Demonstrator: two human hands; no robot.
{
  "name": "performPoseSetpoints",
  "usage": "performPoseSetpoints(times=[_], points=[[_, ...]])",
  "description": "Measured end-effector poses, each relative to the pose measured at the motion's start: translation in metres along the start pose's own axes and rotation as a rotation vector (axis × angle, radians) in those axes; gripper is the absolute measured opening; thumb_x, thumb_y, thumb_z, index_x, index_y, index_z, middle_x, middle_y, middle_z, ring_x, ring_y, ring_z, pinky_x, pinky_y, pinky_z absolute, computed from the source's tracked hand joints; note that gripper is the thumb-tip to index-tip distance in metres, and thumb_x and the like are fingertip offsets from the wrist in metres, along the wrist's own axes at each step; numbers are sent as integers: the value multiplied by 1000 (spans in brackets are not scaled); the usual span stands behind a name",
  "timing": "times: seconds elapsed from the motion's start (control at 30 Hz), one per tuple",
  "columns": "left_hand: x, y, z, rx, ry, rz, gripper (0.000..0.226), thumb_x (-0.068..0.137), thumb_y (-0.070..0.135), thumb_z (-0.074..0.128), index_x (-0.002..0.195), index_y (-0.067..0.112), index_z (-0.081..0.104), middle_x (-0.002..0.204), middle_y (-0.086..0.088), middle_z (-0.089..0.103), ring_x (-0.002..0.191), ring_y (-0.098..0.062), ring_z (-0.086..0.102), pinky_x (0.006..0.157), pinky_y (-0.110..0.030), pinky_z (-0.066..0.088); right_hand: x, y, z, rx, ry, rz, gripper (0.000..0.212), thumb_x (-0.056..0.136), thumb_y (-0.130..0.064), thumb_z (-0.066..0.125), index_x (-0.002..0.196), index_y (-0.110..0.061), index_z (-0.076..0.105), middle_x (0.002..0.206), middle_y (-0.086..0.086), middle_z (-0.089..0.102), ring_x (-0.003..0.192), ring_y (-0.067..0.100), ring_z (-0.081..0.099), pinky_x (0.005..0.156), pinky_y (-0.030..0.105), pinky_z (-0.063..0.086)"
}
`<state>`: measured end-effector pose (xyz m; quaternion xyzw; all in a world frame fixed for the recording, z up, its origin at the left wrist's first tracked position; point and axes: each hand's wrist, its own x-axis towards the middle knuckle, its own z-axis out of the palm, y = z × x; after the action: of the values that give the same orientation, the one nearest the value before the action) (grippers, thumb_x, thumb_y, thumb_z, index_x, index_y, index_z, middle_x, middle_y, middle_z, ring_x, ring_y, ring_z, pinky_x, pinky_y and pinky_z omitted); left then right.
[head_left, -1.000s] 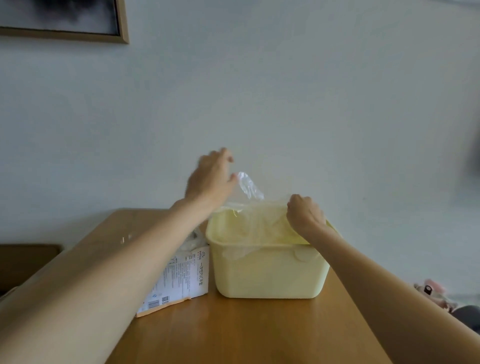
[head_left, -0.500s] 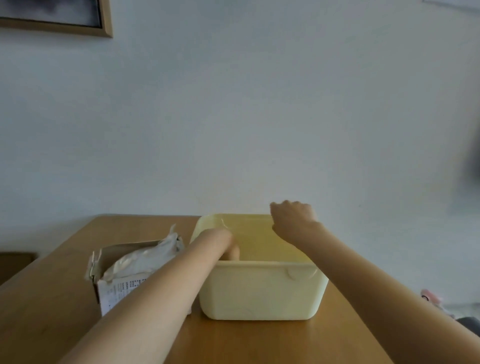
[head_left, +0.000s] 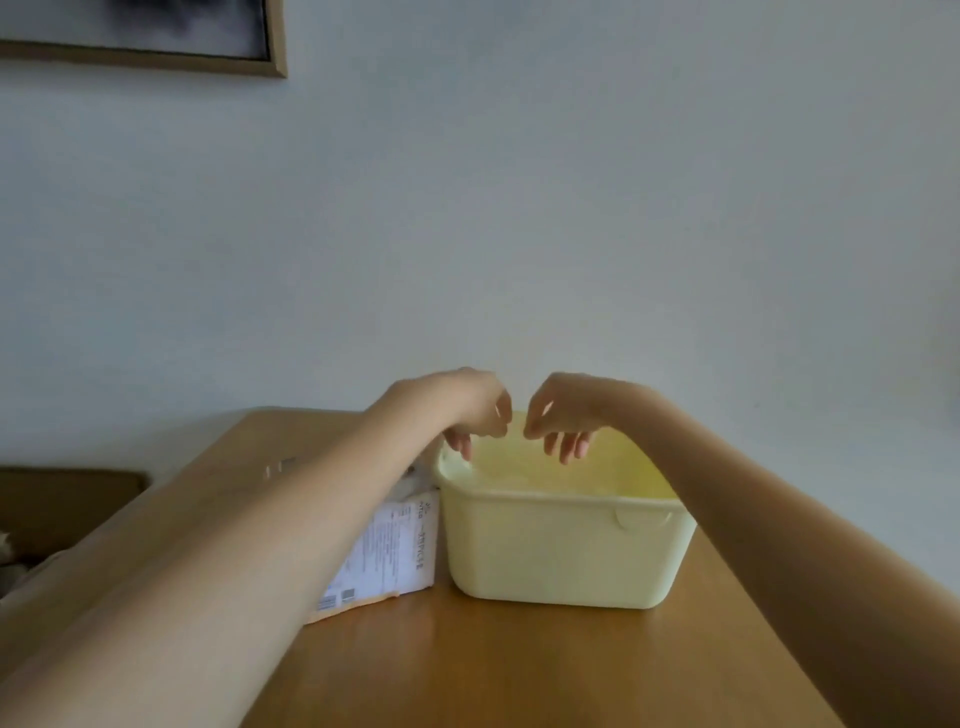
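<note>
Bin-lining job, by the look of it. Pale yellow bin (head_left: 561, 551) sits on the bench (head_left: 519, 665) toward the far edge, right of centre: rounded-corner rectangular tub, smooth matte moulded plastic, rolled rim, small tab moulded into the near lip. Both hands are over the far rim, close together, wrists high. Left hand (head_left: 480, 410) and right hand (head_left: 561, 415) each have thumb and forefinger pinched, other fingers hanging curled into the opening. Grip on both reads as closed on the clear liner (head_left: 519, 467). The film is thin and nearly invisible, just a whitish sheen inside the tub, so the contact is my judgement, not a clean read. Pinching at the rim makes sense: film that limp needs fingertip hold to be spread and folded over the lip, and two hands side by side can work outward to the corners. The printed carton (head_left: 395, 545) stands against the bin's left wall, top open, white and glossy with a barcode low down, likely the liner supply kept within reach. The bench is warm, smooth wood with a slight sheen.
</note>
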<state>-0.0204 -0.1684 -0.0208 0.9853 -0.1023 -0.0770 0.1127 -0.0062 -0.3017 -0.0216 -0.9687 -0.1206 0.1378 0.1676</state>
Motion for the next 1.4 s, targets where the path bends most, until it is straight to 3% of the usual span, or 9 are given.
performPoseSetpoints(times=[0.27,0.43,0.57,0.77,0.83,0.93,1.03,1.2,1.4], points=[[-61,-89,-2,-80,105,-121,26,88,12,51,109,19,63,82,4,65,74,-12,59,68,-24,46,-12,-85,32,100,16,-293,28,89,-15,61,109,4,64,101,14,67,77,19,60,69,24,51],[-65,-115,3,-177,79,-155,35,88,3,50,121,13,56,103,-5,64,69,-12,55,63,-22,45,15,-98,58,-103,210,-227,42,84,-33,67,111,-1,64,114,12,62,105,24,56,84,30,45],[-64,-118,1,-249,135,-116,38,87,4,54,124,13,52,104,-1,60,69,-14,58,60,-22,47,27,-109,69,-167,256,-209,23,81,-24,70,71,-6,59,75,4,57,73,20,52,55,21,38],[-61,-108,12,-229,-35,-107,32,89,26,61,118,17,54,89,-4,67,69,-10,60,57,-18,45,13,-113,47,8,348,-268,13,88,-6,55,94,-1,66,90,11,70,73,19,61,53,19,45],[-60,-106,17,-97,-35,-121,20,87,27,61,102,14,61,90,-11,67,70,-16,57,59,-22,44,3,-113,45,-44,177,-237,14,90,-9,53,98,-3,64,75,5,69,60,12,58,44,14,42],[-58,-110,16,-226,170,-140,6,86,18,63,84,15,68,70,-1,63,62,-12,55,56,-19,42,-10,-113,53,-283,-37,-279,25,88,-27,61,105,-8,66,85,1,67,75,15,60,59,16,43],[-58,-118,12,-343,345,-121,13,86,25,66,79,14,70,73,-2,69,63,-13,59,62,-23,48,-12,-106,65,-368,54,-344,26,82,-28,68,105,-15,67,95,-1,61,91,16,54,70,21,41],[-63,-117,3,-480,438,-37,16,87,27,65,78,14,69,76,-3,63,65,-17,52,58,-22,42,-1,-99,68,-98,89,-309,38,80,-44,67,105,-15,66,97,-1,64,92,15,56,90,32,45],[-73,-112,3,-785,319,-81,9,93,22,56,85,17,57,79,4,57,62,-11,52,51,-18,41,6,-114,73,332,252,-303,28,85,-18,65,60,-18,53,60,-1,50,54,10,46,55,19,39]])
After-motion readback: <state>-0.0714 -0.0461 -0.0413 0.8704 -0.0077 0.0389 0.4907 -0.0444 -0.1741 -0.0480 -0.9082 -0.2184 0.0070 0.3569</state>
